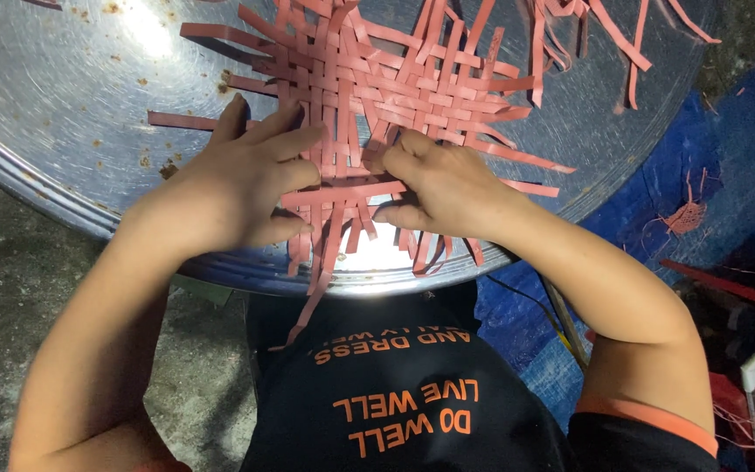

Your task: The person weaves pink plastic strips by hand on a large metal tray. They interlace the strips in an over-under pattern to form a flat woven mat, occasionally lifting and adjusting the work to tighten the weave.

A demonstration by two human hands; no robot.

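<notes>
Head view: hands (pixel 246 179) on red woven strips (pixel 377 96)

The woven mat (pixel 386 96) is running off the top edge; the right hand (pixel 447 188) is probably hiding strip ends.

Grey concrete floor (pixel 10 262), blue tarp (pixel 709 175), glaring light

Informal craft spot at floor level, likely a home or small workshop. A big round metal tray (pixel 63 105), scuffed and rust-flecked, serves as worktop across 9 to 2 o'clock. Bare concrete floor (pixel 10 280) at 8 o'clock. Crumpled blue tarp (pixel 709 157) at 3 o'clock, littered with red strip offcuts (pixel 685 217). Loose red strips (pixel 605 35) piled at 1 o'clock. Harsh single light glares off the tray.
</notes>
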